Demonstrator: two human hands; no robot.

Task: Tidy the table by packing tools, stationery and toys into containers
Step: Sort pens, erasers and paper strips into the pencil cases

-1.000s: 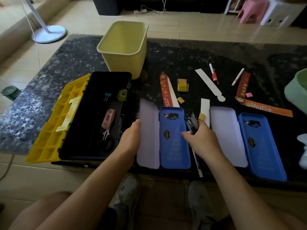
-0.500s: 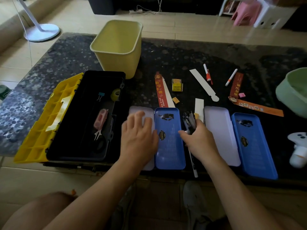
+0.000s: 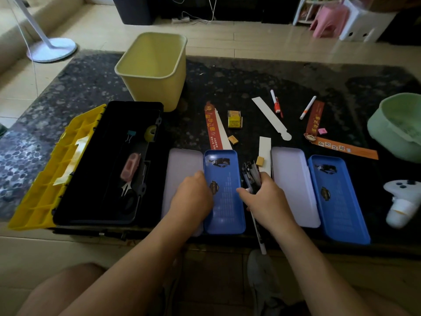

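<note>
R hand (image 3: 264, 199) clamps a pen bundle (image 3: 250, 176) just right of the open pencil case (image 3: 224, 201), fingers wrapped tight round it. The bundle's long axis runs near-to-far, roughly parallel w/ the case's long side. Its dark ends point away from the person, and one white pen (image 3: 258, 233) sticks out the near side.

L hand (image 3: 193, 197) sits on the case's hinge line, btwn white lid and blue tray, fingers curled under (can't tell if they grip anything).

Left of the case: open toolbox (image 3: 109, 160). Right of it: 2nd case (image 3: 337, 197), also open. A tan eraser (image 3: 260, 161) lies just beyond the bundle's tips.
</note>
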